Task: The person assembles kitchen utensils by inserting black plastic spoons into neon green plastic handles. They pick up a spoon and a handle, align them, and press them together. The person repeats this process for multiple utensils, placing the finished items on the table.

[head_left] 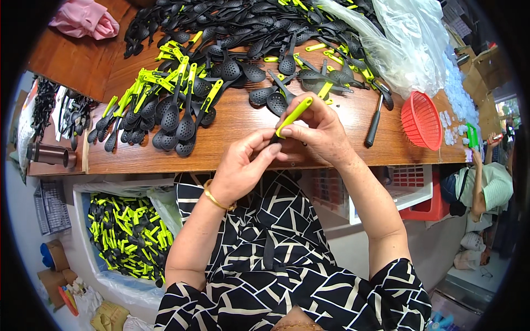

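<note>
Just past the near edge of the table, both my hands are closed on one small piece. My right hand [323, 132] pinches a lime-green utensil handle [298, 115] between thumb and fingers. Its lower end meets a dark part at the fingertips of my left hand [245, 163], which grips there; how the two parts join is hidden by the fingers. Right behind my right hand lie loose black slotted spoons [277, 103]. To the left, a heap of black slotted spoons with green handles [185, 127] spreads over the wooden table [237, 143].
A large pile of black utensils [243, 22] fills the far side. At right are a black-handled tool [374, 124], a red basket [422, 121] and clear plastic sheeting [408, 49]. A lined bin of green-and-black pieces [130, 237] stands below left. Another person [486, 182] works at far right.
</note>
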